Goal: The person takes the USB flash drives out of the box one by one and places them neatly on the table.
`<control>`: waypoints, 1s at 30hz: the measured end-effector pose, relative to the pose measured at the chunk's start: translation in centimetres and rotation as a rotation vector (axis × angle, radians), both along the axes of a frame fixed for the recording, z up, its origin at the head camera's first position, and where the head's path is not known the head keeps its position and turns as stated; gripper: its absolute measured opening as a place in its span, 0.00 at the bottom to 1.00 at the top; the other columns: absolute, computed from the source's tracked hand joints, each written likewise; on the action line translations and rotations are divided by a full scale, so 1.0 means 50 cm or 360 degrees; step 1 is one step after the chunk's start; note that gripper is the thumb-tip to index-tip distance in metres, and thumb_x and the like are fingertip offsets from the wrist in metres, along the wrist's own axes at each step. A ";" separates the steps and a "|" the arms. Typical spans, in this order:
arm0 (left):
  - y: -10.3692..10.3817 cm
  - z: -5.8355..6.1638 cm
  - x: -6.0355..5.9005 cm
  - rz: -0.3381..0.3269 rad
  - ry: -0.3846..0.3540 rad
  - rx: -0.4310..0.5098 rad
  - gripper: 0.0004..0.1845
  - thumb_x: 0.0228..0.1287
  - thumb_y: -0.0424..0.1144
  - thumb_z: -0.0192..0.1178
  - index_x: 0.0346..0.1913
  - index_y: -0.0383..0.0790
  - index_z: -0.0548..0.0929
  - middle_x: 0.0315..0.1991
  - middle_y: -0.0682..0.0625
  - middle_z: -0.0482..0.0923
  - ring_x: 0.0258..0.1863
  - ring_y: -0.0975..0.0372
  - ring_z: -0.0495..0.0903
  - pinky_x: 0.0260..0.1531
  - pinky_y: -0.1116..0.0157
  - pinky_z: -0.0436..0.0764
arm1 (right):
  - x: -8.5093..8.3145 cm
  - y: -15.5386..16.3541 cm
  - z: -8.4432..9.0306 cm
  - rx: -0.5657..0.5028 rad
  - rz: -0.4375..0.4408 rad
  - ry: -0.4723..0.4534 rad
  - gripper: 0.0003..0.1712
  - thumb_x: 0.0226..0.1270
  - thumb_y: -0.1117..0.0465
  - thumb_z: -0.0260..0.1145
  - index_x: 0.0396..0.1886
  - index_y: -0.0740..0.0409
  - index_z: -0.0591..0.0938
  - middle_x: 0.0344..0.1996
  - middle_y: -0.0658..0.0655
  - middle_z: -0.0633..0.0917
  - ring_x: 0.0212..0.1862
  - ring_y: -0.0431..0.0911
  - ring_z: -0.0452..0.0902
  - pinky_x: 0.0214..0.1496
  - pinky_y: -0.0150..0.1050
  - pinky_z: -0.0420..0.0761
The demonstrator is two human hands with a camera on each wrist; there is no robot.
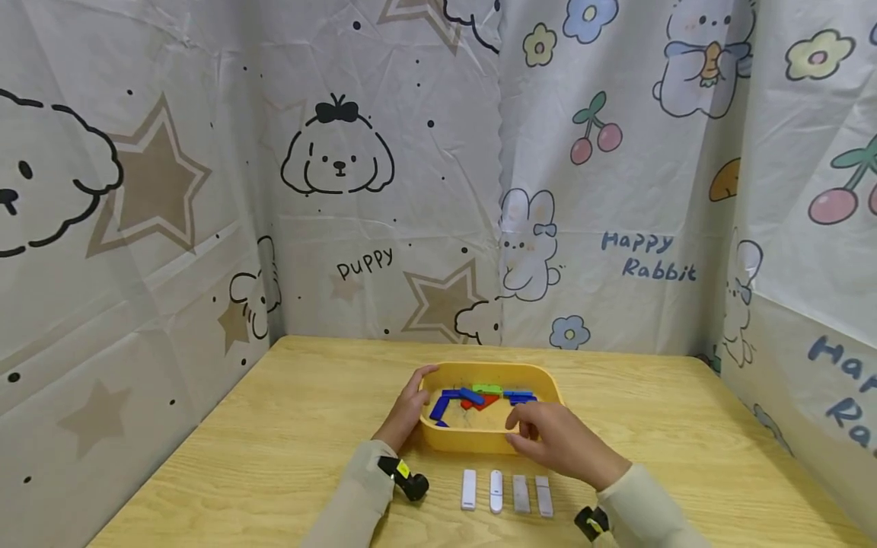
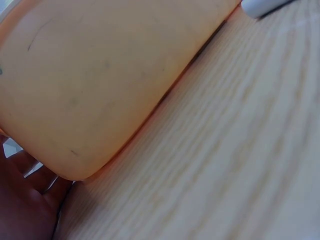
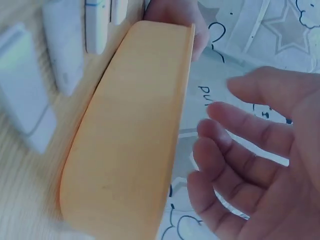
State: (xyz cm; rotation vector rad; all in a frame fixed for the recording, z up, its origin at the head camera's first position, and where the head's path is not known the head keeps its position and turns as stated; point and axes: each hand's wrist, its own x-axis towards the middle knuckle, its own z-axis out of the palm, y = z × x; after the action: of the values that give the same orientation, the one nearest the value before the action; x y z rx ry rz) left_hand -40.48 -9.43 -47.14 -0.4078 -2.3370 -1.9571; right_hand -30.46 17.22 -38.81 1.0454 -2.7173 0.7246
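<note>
I see the yellow tray (image 1: 479,440) sitting near the middle of the wooden table (image 1: 288,426), with blue, red and green pieces (image 1: 479,399) lying loose inside it. My left hand (image 1: 409,407) is on the tray's left end: the thumb hooks over the rim while the fingers lie along the outer wall, so I read it as grasping the tray. The left wrist view only gives me the tray's wall (image 2: 100,85) close up and a dark edge of the palm below it.

My right hand (image 1: 555,440) is over the tray's near right corner. From the head view it looks to rest on the rim, but the right wrist view shows the fingers (image 3: 240,165) loosely bent and spread, with open space between them and the tray wall (image 3: 135,140), so I'd say it holds nothing, and I can't be sure it touches at all.

Four white sticks (image 1: 505,491) lie side by side on the table just in front of the tray, between my two forearms.
</note>
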 end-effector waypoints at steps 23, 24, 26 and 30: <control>-0.008 0.006 0.016 -0.0026 0.0003 -0.0003 0.32 0.57 0.26 0.41 0.68 0.38 0.65 0.70 0.38 0.60 0.68 0.44 0.58 0.62 0.45 0.57 | -0.122 -0.130 -0.046 0.0316 -0.0091 -0.0638 0.30 0.71 0.37 0.49 0.56 0.51 0.82 0.48 0.48 0.84 0.54 0.49 0.77 0.59 0.51 0.71; -0.008 0.013 0.023 -0.0039 0.0001 0.0000 0.31 0.57 0.25 0.41 0.68 0.37 0.65 0.70 0.37 0.60 0.68 0.44 0.58 0.62 0.45 0.57 | -0.125 -0.133 -0.048 0.0318 -0.0089 -0.0622 0.29 0.71 0.38 0.49 0.55 0.51 0.83 0.47 0.48 0.84 0.53 0.48 0.77 0.58 0.50 0.72; -0.006 0.029 0.037 -0.0062 -0.0020 0.0005 0.31 0.59 0.25 0.41 0.68 0.36 0.64 0.70 0.36 0.59 0.68 0.43 0.58 0.62 0.46 0.57 | -0.131 -0.137 -0.053 0.0321 -0.0086 -0.0602 0.28 0.72 0.39 0.49 0.54 0.51 0.83 0.46 0.47 0.84 0.51 0.47 0.78 0.57 0.49 0.73; -0.006 0.055 0.055 -0.0061 -0.0001 -0.0024 0.30 0.59 0.25 0.41 0.68 0.35 0.64 0.70 0.36 0.59 0.69 0.42 0.57 0.64 0.45 0.56 | -0.143 -0.139 -0.054 0.0304 -0.0058 -0.0600 0.27 0.74 0.41 0.47 0.55 0.51 0.82 0.47 0.47 0.84 0.53 0.47 0.78 0.58 0.49 0.72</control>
State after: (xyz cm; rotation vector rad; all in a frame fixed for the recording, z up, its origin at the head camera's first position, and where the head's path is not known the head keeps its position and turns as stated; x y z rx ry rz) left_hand -37.75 -9.73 -44.39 -0.4567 -2.3631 -1.9575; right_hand -37.63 10.25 -41.51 0.9774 -3.1724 0.7323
